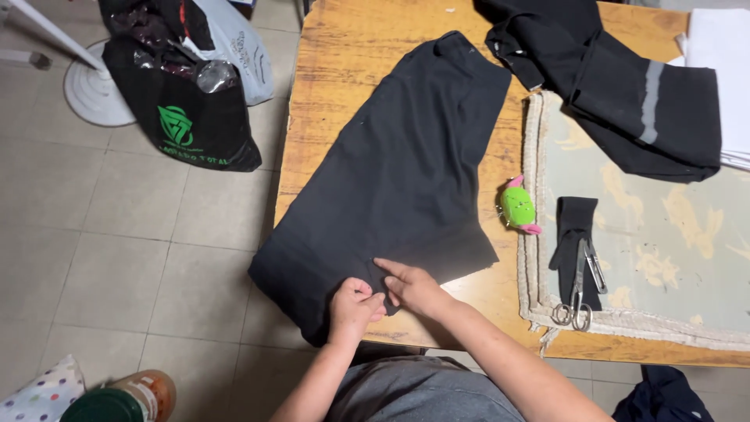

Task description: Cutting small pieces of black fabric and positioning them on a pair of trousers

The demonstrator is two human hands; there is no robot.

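A long black garment (406, 164) lies spread diagonally on a wooden table (344, 47), its lower corner hanging over the near left edge. My left hand (353, 306) pinches the cloth at the garment's near edge, fingers closed on a small fold. My right hand (412, 286) presses on the same spot right beside it, index finger stretched out flat on the fabric. The two hands touch each other.
A green and pink pincushion (518, 206) lies right of the garment. Scissors (580, 291) rest on a black strip of cloth on a pale frayed mat (672, 258). More black clothing (625, 94) lies at the back right. A black bag (187, 117) stands on the tiled floor.
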